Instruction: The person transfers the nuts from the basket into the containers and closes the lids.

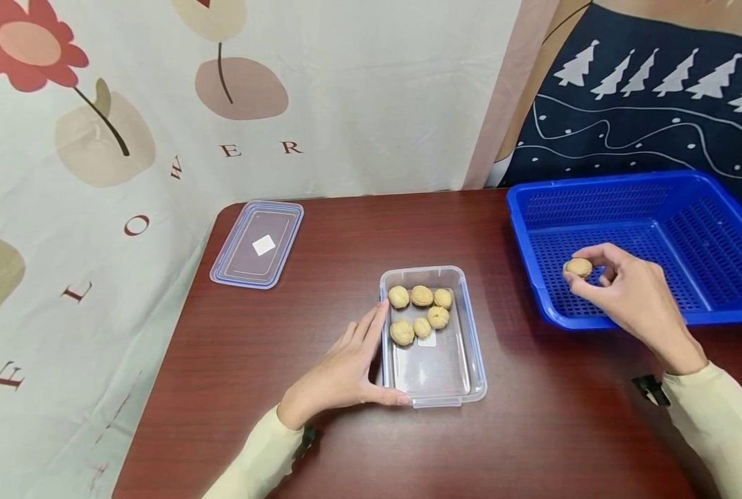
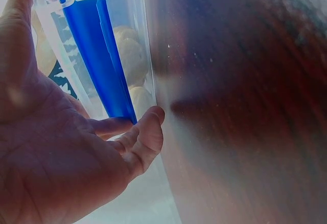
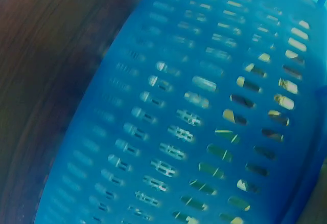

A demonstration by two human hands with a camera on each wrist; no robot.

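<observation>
A walnut (image 1: 578,267) is pinched between the thumb and fingers of my right hand (image 1: 635,294), above the near left part of the blue plastic basket (image 1: 535,277). My left hand (image 1: 339,371) rests along the left side of a clear plastic container (image 1: 475,346), its fingers extended on the left wall and its thumb at the near left corner. Several walnuts (image 1: 402,332) lie in the container's far half. In the left wrist view, the left hand (image 2: 66,147) touches the clear wall. Only the basket's slotted side (image 3: 204,106) fills most of the right wrist view; the right hand is hidden there.
A clear lid (image 1: 260,267) with a blue seal and a white label lies at the far left of the brown table (image 1: 246,360). A flower-printed cloth (image 1: 371,104) hangs behind the table. A dark cloth with white trees (image 1: 632,132) hangs behind the basket.
</observation>
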